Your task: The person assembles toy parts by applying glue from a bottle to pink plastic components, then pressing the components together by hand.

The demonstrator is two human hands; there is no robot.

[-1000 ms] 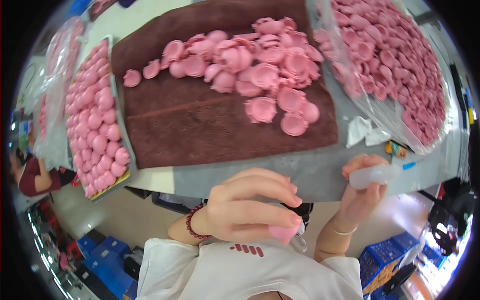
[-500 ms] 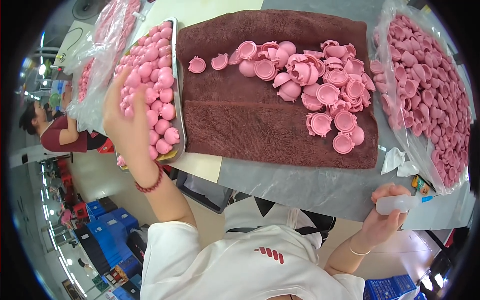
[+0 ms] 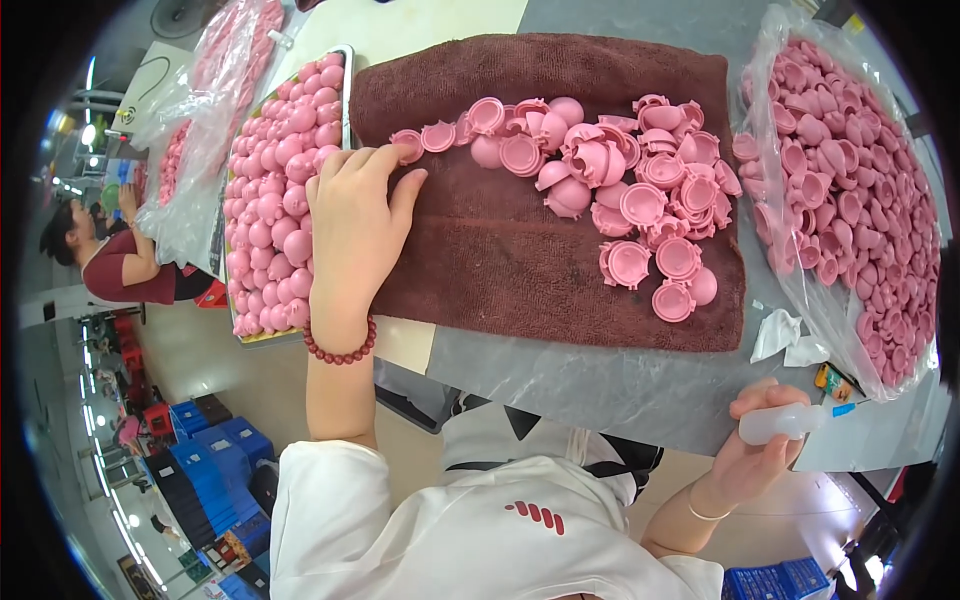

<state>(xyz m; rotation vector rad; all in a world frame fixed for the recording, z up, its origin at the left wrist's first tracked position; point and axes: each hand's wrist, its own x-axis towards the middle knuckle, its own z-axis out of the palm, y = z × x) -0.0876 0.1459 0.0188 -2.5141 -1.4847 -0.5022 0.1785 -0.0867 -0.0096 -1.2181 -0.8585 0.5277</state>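
Note:
My left hand point(image 3: 358, 215) reaches over the left end of the brown towel point(image 3: 480, 250). Its fingertips touch or nearly touch a pink half shell point(image 3: 406, 144), with the thumb held apart. That shell lies at the left end of a row of similar round pink half shells, which runs into a loose heap point(image 3: 660, 170) on the towel's right side. At the lower right, over the table's near edge, my right hand point(image 3: 752, 455) is closed around a translucent white squeeze bottle point(image 3: 772, 423) with a blue tip, which points right.
Left of the towel, a metal-rimmed tray point(image 3: 347, 70) is filled with closed pink balls point(image 3: 270, 215). A clear plastic bag point(image 3: 790, 255) of pink half shells stands at the right, near a crumpled white tissue point(image 3: 775, 335). A co-worker point(image 3: 125, 265) is at the far left.
My left hand has moved right, from above the tray of balls to the leftmost half shell on the towel. My right hand keeps hold of the bottle.

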